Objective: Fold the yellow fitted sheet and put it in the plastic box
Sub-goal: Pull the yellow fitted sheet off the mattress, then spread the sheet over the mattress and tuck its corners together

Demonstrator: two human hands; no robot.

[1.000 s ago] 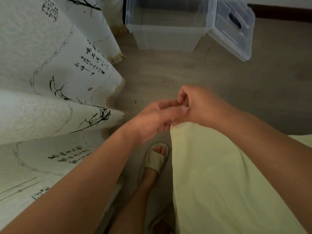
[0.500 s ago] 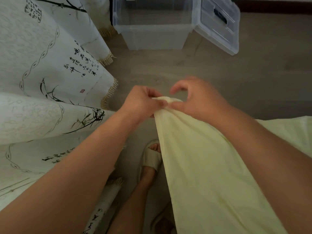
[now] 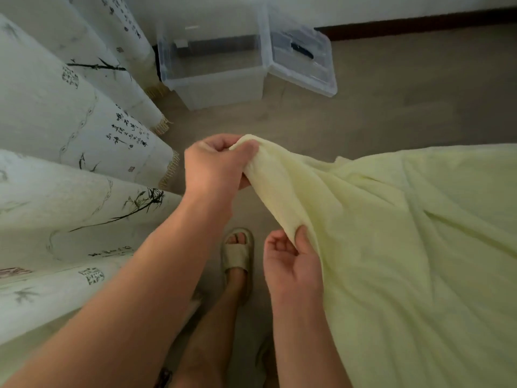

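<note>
The pale yellow fitted sheet (image 3: 405, 233) hangs and spreads across the right half of the view. My left hand (image 3: 215, 163) grips its top corner, held up at centre. Lower down, my right hand (image 3: 291, 256) pinches the sheet's left edge between thumb and fingers, palm turned up. The clear plastic box (image 3: 223, 82) stands open on the floor at the far centre, with nothing visible inside. Its lid (image 3: 303, 63) leans against the box's right side.
A white cloth printed with bamboo and calligraphy, fringed at the hem (image 3: 70, 152), drapes along the left. My foot in a beige slipper (image 3: 236, 250) stands on the wooden floor (image 3: 391, 107) below my hands. A dark baseboard (image 3: 419, 26) runs along the far wall.
My right hand has let go of the corner and slid down the sheet's left edge toward me. My left hand keeps the corner. The sheet has spread out to the right.
</note>
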